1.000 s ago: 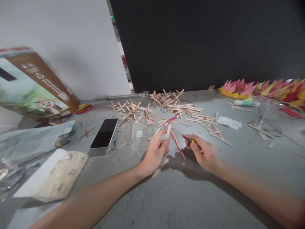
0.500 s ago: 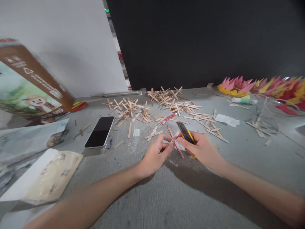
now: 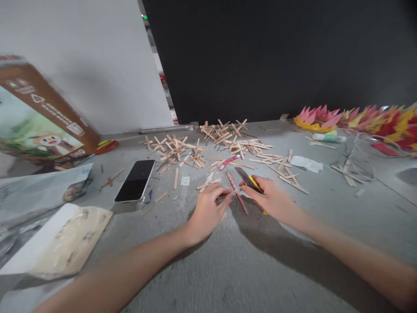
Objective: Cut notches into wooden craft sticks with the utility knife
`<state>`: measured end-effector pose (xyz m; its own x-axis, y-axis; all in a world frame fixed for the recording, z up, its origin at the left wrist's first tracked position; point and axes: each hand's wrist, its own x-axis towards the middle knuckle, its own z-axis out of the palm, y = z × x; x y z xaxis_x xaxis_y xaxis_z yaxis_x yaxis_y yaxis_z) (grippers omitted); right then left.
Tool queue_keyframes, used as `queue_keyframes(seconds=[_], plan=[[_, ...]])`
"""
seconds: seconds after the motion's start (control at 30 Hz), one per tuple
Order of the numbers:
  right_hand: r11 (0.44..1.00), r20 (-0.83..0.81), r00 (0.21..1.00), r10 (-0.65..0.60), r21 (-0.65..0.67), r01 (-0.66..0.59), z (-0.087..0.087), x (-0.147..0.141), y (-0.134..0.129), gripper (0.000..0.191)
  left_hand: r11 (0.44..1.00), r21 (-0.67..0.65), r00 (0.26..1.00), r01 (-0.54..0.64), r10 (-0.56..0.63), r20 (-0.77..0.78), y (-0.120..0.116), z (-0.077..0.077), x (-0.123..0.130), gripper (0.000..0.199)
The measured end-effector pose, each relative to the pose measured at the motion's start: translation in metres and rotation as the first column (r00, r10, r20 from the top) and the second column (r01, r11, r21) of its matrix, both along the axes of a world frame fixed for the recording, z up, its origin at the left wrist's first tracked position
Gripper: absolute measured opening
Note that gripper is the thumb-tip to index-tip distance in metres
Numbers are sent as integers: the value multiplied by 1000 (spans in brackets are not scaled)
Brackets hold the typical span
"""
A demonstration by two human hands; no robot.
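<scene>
Dim, greyish indoor light. A broad, soft shadow lies across the grey tabletop (image 3: 202, 278) below the right hand (image 3: 270, 195); a fainter one smudges the white panel (image 3: 97, 39). Fine detail is slightly blurred, and wide-angle distortion stretches the printed carton (image 3: 48, 108) at the left edge.

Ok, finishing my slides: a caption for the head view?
Right hand grips a utility knife, left hand beside a red rod, wooden sticks scattered beyond.

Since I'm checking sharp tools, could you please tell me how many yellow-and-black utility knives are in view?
1: the yellow-and-black utility knife, gripped in the person's right hand. Others could be hidden from view.
</scene>
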<state>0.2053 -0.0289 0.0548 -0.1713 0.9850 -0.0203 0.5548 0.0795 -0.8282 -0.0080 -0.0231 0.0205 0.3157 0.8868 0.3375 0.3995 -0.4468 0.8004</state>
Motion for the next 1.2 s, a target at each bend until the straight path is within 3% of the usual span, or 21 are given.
queue_keyframes(seconds=[0.1, 0.2, 0.33, 0.53, 0.67, 0.83, 1.0, 1.1, 1.2], plan=[[999, 147, 989, 26, 26, -31, 0, 6, -3, 37, 999, 39, 986, 1, 5, -165, 5, -3, -4, 17], [998, 266, 963, 52, 7, -56, -2, 13, -7, 38, 1000, -23, 962, 15, -21, -271, 7, -5, -7, 22], [992, 390, 917, 86, 54, -116, -4, 16, -11, 30, 990, -131, 958, 54, -88, -272, 3, 0, -6, 36], [983, 558, 830, 3, 152, -106, -11, 4, -13, 42, 991, -121, 941, 58, -95, -325, 1, 3, -6, 25], [982, 589, 808, 2, 150, -112, -15, 6, -11, 35, 998, -60, 940, 7, -27, -340, 0, 2, -6, 27], [984, 662, 749, 32, 112, -141, -14, 30, 6, 34, 993, -117, 911, -21, -29, -412, 3, 5, -10, 47], [989, 719, 695, -26, 121, -88, -11, 53, 26, 36, 997, -72, 920, -22, -8, -391, 13, 12, -17, 46], [989, 690, 723, -38, 132, -74, -7, 56, 30, 38, 998, 9, 898, 69, -58, -435, 20, 21, -22, 39], [981, 673, 739, -44, 168, -94, -5, 55, 29, 36, 982, -24, 878, 187, -178, -445, 22, 27, -26, 27]])
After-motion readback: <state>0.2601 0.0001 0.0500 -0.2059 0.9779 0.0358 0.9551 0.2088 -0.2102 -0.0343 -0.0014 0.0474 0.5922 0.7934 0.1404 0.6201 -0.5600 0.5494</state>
